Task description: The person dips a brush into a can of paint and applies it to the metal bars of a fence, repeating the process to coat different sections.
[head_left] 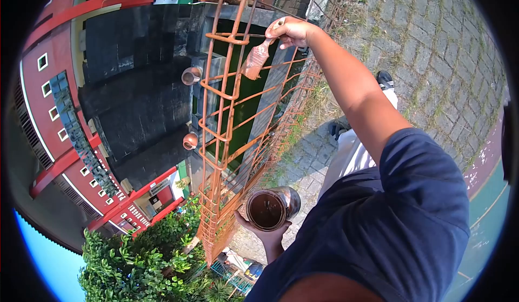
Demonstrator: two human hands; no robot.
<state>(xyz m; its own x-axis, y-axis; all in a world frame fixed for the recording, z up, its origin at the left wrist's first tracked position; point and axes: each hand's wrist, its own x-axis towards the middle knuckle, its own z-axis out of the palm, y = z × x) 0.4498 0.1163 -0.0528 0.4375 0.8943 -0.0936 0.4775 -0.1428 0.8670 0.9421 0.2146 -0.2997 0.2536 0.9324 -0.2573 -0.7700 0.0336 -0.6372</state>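
In the head view, which is turned on its side, my right hand point(292, 33) grips a wide paintbrush point(256, 60) by its handle. Reddish-brown paint coats the bristles and the base of the brush. Its head hangs beside the bars of an orange-brown metal fence point(231, 115), overlapping the thin bars behind. Lower down, my left hand point(268, 238) is wrapped round a paint can point(290, 202), thumb and fingers on opposite sides. Dark brown paint point(267, 210) shows through the can's round open top, and smears mark its side.
Grey paving blocks point(421, 48) with grass in the joints lie under my feet. Beyond the fence are clay-coloured pots point(190, 141), a dark wall point(138, 102) and a red building point(40, 107). Leafy bushes point(146, 256) grow near the fence's far end.
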